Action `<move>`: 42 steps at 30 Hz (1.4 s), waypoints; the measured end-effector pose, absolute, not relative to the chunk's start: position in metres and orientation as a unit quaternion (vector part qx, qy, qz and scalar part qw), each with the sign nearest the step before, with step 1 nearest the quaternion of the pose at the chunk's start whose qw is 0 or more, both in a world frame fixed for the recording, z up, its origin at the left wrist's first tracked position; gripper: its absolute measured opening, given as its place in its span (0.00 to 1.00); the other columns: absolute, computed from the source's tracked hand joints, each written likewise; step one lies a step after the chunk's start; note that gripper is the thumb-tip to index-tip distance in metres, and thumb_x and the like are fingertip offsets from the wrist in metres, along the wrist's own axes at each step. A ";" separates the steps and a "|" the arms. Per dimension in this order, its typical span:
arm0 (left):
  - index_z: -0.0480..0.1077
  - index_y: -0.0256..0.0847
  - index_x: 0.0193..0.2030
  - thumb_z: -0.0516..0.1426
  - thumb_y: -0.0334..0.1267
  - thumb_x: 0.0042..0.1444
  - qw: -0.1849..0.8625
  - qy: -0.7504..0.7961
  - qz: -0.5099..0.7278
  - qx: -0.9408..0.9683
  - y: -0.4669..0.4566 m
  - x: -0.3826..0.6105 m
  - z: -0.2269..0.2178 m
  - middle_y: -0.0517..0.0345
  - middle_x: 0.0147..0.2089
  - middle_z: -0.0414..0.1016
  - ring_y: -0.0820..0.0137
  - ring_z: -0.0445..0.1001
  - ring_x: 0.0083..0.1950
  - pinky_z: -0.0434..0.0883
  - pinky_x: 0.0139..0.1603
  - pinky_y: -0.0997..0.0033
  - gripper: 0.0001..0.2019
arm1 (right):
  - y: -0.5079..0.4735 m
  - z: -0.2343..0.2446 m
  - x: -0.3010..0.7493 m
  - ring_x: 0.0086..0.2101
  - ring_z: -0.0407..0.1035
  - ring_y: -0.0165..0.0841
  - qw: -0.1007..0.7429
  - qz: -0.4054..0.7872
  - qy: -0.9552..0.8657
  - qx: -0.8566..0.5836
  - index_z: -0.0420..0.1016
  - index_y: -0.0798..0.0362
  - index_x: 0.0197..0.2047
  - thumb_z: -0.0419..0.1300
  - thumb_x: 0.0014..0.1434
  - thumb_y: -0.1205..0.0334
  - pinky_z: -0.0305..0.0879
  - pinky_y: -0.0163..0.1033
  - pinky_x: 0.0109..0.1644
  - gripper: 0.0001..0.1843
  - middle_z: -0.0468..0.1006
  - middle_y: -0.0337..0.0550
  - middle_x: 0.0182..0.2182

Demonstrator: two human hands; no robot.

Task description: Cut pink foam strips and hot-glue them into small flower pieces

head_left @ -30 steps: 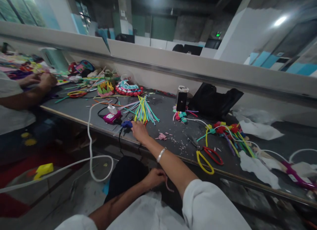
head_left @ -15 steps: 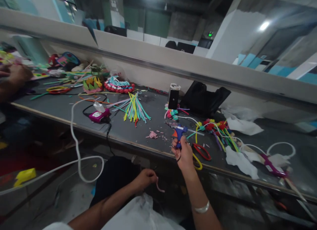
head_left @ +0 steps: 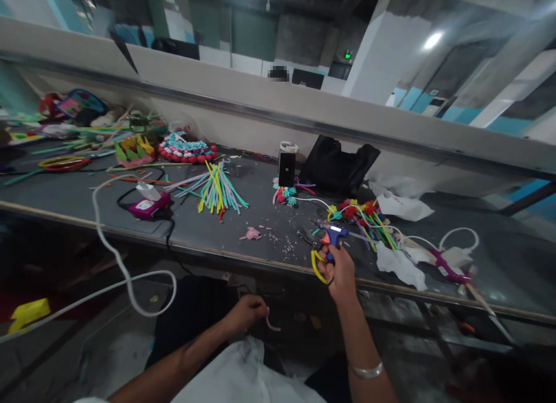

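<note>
Right hand (head_left: 337, 270) grips a glue gun (head_left: 334, 235), left hand (head_left: 249, 311) pinches a pink strip (head_left: 270, 325) (black bag's (head_left: 335, 170) contents hidden).

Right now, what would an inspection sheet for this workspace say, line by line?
Surface: dark grey tabletop, pale scraps scattered near the front edge.
Job's things: blue glue gun; thin pink strand.
Clutter: fanned pipe cleaners, black bag, crumpled white paper.
Hands: right hand grips the glue gun; left hand pinches the strand.
Cables: white cable loops in front of the table.
Surroundings: pale partition behind the table; pillar beyond.
</note>
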State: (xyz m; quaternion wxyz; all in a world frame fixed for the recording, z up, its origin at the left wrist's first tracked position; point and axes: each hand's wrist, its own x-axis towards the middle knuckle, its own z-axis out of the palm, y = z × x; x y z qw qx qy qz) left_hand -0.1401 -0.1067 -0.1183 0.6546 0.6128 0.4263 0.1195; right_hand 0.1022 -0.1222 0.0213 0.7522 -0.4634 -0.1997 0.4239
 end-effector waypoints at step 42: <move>0.72 0.35 0.24 0.58 0.43 0.44 0.627 0.407 0.150 0.647 -0.118 -0.141 -0.111 0.63 0.20 0.63 0.74 0.59 0.26 0.55 0.27 0.73 0.11 | -0.053 -0.002 0.131 0.28 0.69 0.35 0.443 0.079 -0.439 -0.777 0.69 0.51 0.26 0.43 0.61 0.55 0.60 0.36 0.35 0.19 0.75 0.41 0.23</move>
